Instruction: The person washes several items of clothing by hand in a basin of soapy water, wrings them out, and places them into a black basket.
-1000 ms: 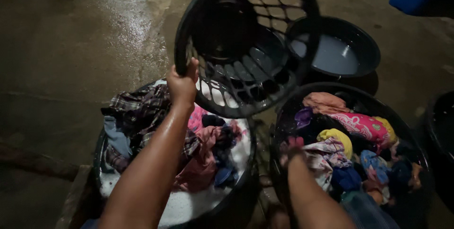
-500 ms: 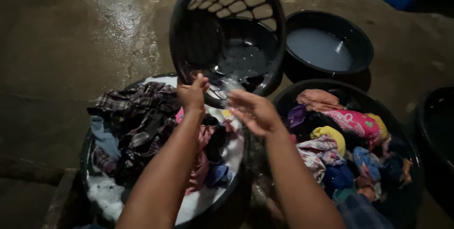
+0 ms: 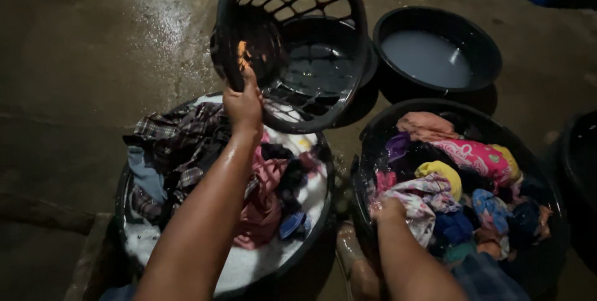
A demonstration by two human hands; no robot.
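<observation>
Dropping away from the basket (image 3: 292,40) since half a second ago, the right hand (image 3: 390,209) is now resting on the clothes (image 3: 460,183) in the right tub (image 3: 367,145), fingers bent into the fabric; whether they are gripping it is unclear in the dim light. The left hand (image 3: 244,103) is holding the empty black basket by its near rim, fingers wrapped over the edge, tilting it mouth-down above the far edge of the left tub (image 3: 127,183), which is full of suds and laundry. Behind the basket, a basin (image 3: 398,27) of cloudy water is sitting just beside it. Wet concrete floor (image 3: 87,46) is lying open to the left, while tubs are crowding the right side.
</observation>
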